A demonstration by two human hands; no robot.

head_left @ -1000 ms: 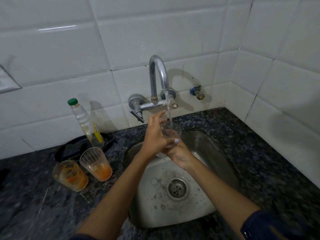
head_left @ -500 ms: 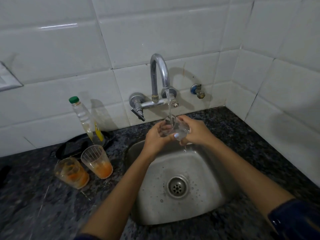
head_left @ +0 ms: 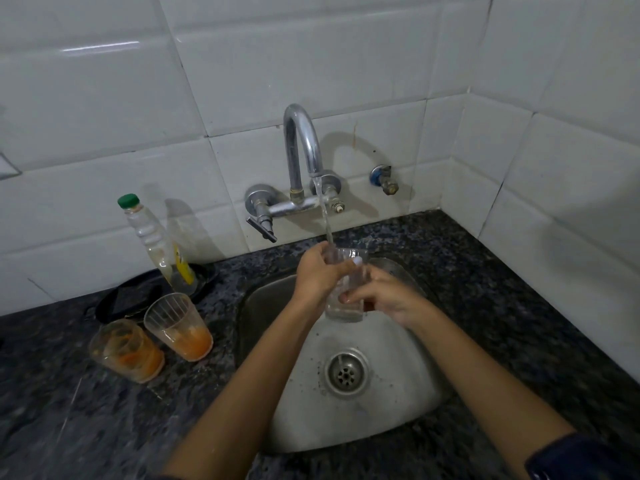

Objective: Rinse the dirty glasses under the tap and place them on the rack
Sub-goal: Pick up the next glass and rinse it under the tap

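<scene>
Both my hands hold a clear glass (head_left: 346, 308) upright over the steel sink (head_left: 408, 407), under the running stream from the chrome tap (head_left: 300, 147). My left hand (head_left: 317, 275) wraps its upper part, thumb over the rim. My right hand (head_left: 389, 299) grips its lower part from the right. Two dirty glasses with orange residue stand on the counter to the left: a ribbed one (head_left: 178, 327) and a rounder one (head_left: 126, 351) in front of it. No rack is in view.
A clear bottle with a green cap (head_left: 156, 244) stands on a black lid or plate (head_left: 138, 299) behind the dirty glasses. Dark speckled granite counter (head_left: 519, 306) surrounds the sink. White tiled walls meet in a corner at the right, with a small valve (head_left: 384, 178).
The glass went from tilted near the spout to upright and lower over the sink. My right hand shifted from the glass's upper side down to its lower part.
</scene>
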